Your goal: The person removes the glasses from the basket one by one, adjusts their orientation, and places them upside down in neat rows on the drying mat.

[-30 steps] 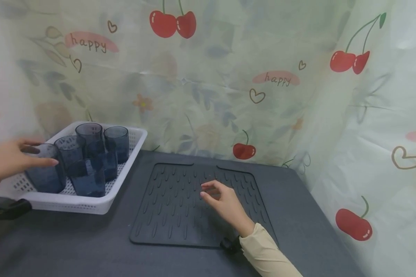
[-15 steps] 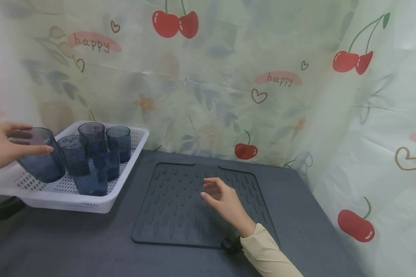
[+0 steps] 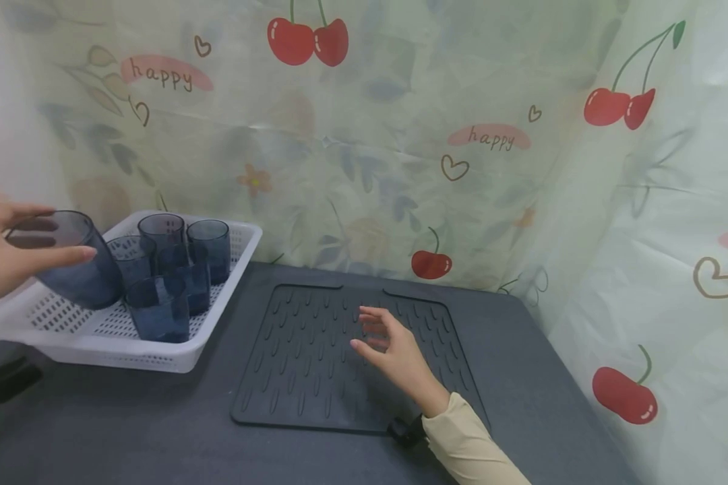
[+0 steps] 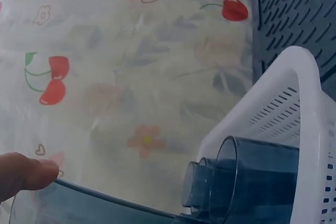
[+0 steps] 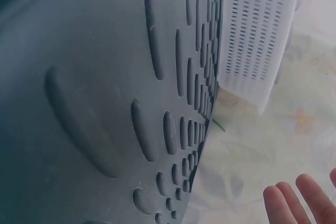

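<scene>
My left hand [image 3: 6, 263] grips a blue-grey see-through drinking glass [image 3: 81, 276] by its upper part, thumb on the near side. The glass hangs tilted, raised over the left part of a white perforated basket [image 3: 158, 362]. Several matching glasses [image 3: 160, 313] stand upright in the basket. In the left wrist view, a fingertip [image 4: 39, 174] lies at the rim of the held glass [image 4: 105, 208]. My right hand [image 3: 394, 347] hovers with loosely bent fingers over a dark ribbed drying mat [image 3: 297, 377], holding nothing; its fingertips [image 5: 278, 200] show in the right wrist view.
The mat lies flat on a dark grey table [image 3: 158, 424], right of the basket. A cherry-patterned curtain [image 3: 364, 215] hangs behind the table and along its right side. Black wrist straps show at both wrists.
My left hand has lifted its glass from the basket floor and tilted it, bottom toward the right. My right hand has stayed almost in place, fingers spreading slightly.
</scene>
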`<state>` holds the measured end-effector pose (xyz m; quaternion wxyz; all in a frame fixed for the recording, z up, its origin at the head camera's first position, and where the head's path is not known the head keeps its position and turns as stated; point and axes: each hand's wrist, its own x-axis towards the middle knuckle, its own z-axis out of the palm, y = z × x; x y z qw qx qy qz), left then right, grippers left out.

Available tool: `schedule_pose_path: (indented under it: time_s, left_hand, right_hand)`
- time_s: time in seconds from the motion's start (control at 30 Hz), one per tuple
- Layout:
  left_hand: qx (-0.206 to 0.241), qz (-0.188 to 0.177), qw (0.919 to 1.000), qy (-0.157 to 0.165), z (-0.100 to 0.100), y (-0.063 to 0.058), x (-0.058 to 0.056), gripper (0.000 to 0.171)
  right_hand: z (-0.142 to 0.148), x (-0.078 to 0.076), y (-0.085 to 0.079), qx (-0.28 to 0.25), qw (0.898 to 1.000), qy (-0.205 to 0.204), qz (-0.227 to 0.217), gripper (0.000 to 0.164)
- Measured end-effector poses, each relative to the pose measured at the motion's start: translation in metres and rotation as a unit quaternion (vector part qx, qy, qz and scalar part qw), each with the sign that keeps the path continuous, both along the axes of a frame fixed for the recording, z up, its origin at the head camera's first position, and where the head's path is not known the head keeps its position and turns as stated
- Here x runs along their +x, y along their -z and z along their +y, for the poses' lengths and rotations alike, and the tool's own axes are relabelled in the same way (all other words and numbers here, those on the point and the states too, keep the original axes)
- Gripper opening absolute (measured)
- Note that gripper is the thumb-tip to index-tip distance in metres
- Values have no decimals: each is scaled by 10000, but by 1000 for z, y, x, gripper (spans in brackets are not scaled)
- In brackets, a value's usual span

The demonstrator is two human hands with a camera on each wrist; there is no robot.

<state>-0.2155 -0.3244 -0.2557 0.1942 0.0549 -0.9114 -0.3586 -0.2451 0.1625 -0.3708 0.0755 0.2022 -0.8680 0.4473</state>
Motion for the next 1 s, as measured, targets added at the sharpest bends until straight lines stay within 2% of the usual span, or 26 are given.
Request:
schedule_pose_path:
  time_s: [0.17, 0.23, 0.33, 0.4, 0.47, 0.6, 0.7, 0.87, 1.0]
  left_hand:
    - [32, 34, 9999, -130, 0, -7, 3, 94]
    - [40, 144, 9997, -213, 0, -8, 4, 92]
    - [277, 420, 9983, -311, 1, -5, 4, 89]
    - [446, 705, 9960, -330, -7, 1, -2, 85]
    - [622, 885, 9936, -336, -22, 11, -14, 84]
    - [884, 933, 9911, -352, -7, 3, -5, 80]
    - [1009, 979, 9896, -315, 22, -12, 14, 76]
    - [1288, 1349, 9825, 11, 32, -12, 16, 72]
    - [1301, 1258, 9835, 68, 47, -16, 24, 70]
  right_hand:
    - [0, 1, 1, 18, 10000, 23, 36, 57]
    - [0, 1, 1, -9, 10000, 14, 65, 57]
    - [0, 2, 0, -33, 10000, 5, 78, 58]
    - [0, 2, -1, -37, 9999, -9, 97, 58]
    - [0, 2, -1, -34, 9999, -23, 93, 58]
    - [0, 1, -3, -55, 9999, -54, 139, 58]
    - [-1, 1, -4, -93, 9998, -85, 176, 59]
    - [-2, 2, -5, -105, 9998, -104, 138, 59]
    - [-2, 2, -6, -134, 9998, -108, 116, 57]
